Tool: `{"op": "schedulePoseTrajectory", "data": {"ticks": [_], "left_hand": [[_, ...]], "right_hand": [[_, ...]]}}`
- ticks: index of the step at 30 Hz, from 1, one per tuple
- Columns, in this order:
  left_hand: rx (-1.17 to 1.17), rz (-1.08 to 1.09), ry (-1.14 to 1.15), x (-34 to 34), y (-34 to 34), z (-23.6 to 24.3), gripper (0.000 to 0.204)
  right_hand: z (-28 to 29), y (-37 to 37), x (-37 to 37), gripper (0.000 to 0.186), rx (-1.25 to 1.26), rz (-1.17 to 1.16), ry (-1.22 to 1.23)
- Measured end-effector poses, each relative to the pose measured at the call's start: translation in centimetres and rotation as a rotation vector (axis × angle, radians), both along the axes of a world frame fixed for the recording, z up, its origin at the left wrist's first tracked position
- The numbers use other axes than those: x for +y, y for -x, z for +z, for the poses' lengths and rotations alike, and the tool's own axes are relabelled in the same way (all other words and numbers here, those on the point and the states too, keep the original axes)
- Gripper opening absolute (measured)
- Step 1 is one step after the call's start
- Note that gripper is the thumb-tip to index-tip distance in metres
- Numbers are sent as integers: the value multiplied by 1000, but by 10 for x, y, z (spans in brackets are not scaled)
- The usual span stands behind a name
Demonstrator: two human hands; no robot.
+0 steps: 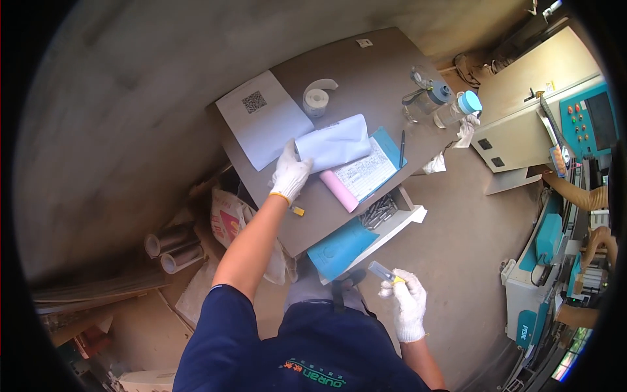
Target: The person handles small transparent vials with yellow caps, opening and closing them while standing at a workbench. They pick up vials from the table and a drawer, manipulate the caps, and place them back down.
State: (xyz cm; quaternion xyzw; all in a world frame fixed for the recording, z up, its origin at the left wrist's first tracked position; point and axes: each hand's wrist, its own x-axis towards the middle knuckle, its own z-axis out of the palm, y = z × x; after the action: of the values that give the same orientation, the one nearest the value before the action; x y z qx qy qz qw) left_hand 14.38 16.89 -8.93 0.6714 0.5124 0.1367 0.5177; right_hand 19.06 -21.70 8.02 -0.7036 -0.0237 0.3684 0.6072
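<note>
My left hand (291,173), in a white knit glove, grips the left end of a curled white sheet (336,142) over the table (353,72). The sheet partly covers an open notebook with handwritten pages (366,171) and a pink flap (339,191). Beside my left wrist lies a small yellow piece (298,211). Near my body, to the right of the open drawer (385,236), my gloved right hand (409,306) pinches a small clear plastic case with a yellow end (384,272); its contents are too small to tell.
Metal bits (379,213) and a blue booklet (343,248) lie in the drawer. A paper roll (316,102), a printed sheet (261,117), a pen (401,147) and two bottles (431,101) (460,108) are on the table. Machinery (532,274) stands at right; rolls (181,259) lie at left.
</note>
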Motion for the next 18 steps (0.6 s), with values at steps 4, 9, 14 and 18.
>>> {"op": "schedulePoseTrajectory", "data": {"ticks": [4,9,14,18], "left_hand": [[-196,-49,151,-42,-25,24,84],[203,48,-393,-13,6,21,75],[689,-282,-663,33,48,24,88],[670,-305,-704,58,53,9,38]], "right_hand": [[-1,4,-5,23,2,-36,11],[-1,6,-8,23,-43,-59,-20],[-4,6,-14,23,-6,-58,19],[0,5,-12,24,-28,-15,54]]}}
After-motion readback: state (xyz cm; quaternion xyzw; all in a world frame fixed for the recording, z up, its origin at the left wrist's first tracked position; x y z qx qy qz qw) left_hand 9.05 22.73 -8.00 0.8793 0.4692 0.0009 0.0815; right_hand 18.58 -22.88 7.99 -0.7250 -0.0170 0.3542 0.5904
